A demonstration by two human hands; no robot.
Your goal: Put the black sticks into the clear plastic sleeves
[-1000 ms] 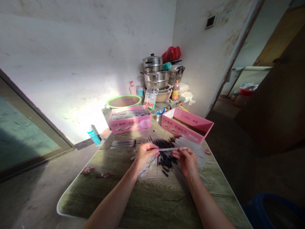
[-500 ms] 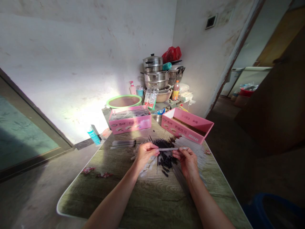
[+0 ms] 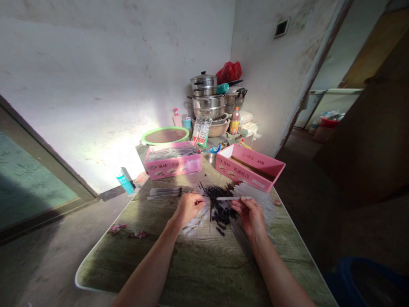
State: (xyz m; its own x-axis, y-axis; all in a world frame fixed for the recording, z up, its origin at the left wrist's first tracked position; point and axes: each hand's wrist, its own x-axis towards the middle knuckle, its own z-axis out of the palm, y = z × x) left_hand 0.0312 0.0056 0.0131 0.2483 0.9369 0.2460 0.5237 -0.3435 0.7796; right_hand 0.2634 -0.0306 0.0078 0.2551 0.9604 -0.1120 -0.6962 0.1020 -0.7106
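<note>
My right hand [image 3: 252,215] pinches one end of a slim whitish tube [image 3: 227,198], which points left over a pile of small black parts [image 3: 220,211]. At the left of that pile, my left hand [image 3: 189,209] has its fingertips pressed together; what lies between them is too small to make out. Under and beside the left hand lie short whitish pieces [image 3: 194,224]. Many clear whitish tubes [image 3: 255,196] are heaped beyond the right hand. A small row of dark-tipped tubes [image 3: 164,193] rests left of the left hand.
A pink box [image 3: 174,166] filled with tubes stands at the back left of the wood-patterned table [image 3: 134,264]. Another pink box [image 3: 249,168] stands back right. Behind are a green-rimmed basin [image 3: 165,135], stacked steel pots [image 3: 207,104] and an orange drink bottle [image 3: 234,120].
My left hand has come off the tube's left end and moved slightly left and down. The right hand still holds the tube, nearly in place.
</note>
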